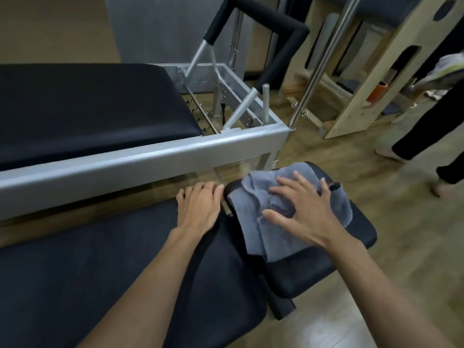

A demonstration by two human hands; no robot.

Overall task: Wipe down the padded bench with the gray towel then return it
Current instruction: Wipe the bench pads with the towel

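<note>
The padded bench point(75, 267) is black and fills the lower left of the head view; a smaller black pad point(326, 270) joins it at the right end. A crumpled gray towel point(253, 212) lies on that smaller pad. My right hand point(303, 209) presses flat on the towel with fingers spread. My left hand point(198, 207) rests on the far edge of the main pad, fingers bent over the rim, just left of the towel.
A silver-framed reformer point(140, 154) with a black carriage pad point(88, 106) and a padded footbar point(271, 28) stands close behind the bench. Wooden equipment point(371, 79) stands at the back right. Another person's legs point(424, 126) are on the wooden floor to the right.
</note>
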